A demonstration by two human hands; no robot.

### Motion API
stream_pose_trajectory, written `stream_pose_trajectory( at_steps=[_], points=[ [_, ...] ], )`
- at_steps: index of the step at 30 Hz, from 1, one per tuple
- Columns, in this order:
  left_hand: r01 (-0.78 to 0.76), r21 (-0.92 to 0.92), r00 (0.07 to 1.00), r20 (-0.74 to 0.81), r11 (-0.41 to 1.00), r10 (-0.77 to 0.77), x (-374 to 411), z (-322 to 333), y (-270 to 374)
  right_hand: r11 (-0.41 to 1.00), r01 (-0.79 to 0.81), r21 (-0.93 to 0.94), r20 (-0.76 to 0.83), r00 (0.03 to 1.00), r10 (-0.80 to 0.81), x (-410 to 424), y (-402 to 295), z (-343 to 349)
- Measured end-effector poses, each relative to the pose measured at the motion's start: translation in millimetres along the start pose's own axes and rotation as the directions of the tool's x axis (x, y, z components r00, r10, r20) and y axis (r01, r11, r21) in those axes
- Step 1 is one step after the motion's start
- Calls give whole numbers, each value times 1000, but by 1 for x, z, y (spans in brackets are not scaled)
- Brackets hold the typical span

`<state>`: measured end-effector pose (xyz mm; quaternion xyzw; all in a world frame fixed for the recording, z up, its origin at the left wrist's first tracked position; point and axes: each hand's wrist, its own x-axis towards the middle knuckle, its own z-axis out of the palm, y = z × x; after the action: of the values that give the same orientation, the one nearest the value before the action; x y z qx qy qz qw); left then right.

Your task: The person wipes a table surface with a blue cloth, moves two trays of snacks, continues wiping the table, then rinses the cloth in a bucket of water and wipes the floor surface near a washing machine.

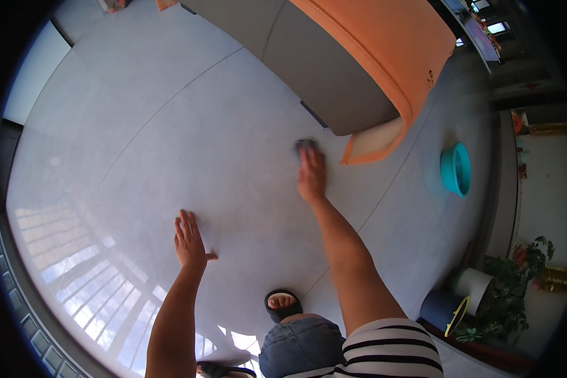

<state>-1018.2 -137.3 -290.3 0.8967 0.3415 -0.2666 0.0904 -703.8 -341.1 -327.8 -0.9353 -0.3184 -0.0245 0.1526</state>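
My right hand (312,174) presses a dark cloth (305,143) against the grey tiled floor (245,189); both hand and cloth are blurred. Just beyond it is the lower corner of a sofa (333,80) with a grey-brown side and an orange fabric cover (382,52). The cover's loose flap (375,139) hangs down to the right of the cloth. My left hand (189,243) rests palm down on the glossy floor, fingers apart, holding nothing.
A turquoise plastic basin (455,169) stands on the floor at the right. Potted plants (505,293), a ribbed white pot (472,286) and a dark blue pot (438,309) are at the lower right. My slippered foot (282,302) is between my arms. Window light reflects at lower left.
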Motion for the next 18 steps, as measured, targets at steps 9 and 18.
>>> stream_pose_trajectory(
  at_steps=[9, 18],
  points=[
    [-178, -337, 977, -171, 925, 126, -12, 16, -40, 825, 390, 409, 260, 817, -515, -147, -191, 38],
    [158, -484, 967, -98, 861, -233, -153, 53, -145, 582, 734, 350, 277, 513, -813, -46, -199, 49]
  ],
)
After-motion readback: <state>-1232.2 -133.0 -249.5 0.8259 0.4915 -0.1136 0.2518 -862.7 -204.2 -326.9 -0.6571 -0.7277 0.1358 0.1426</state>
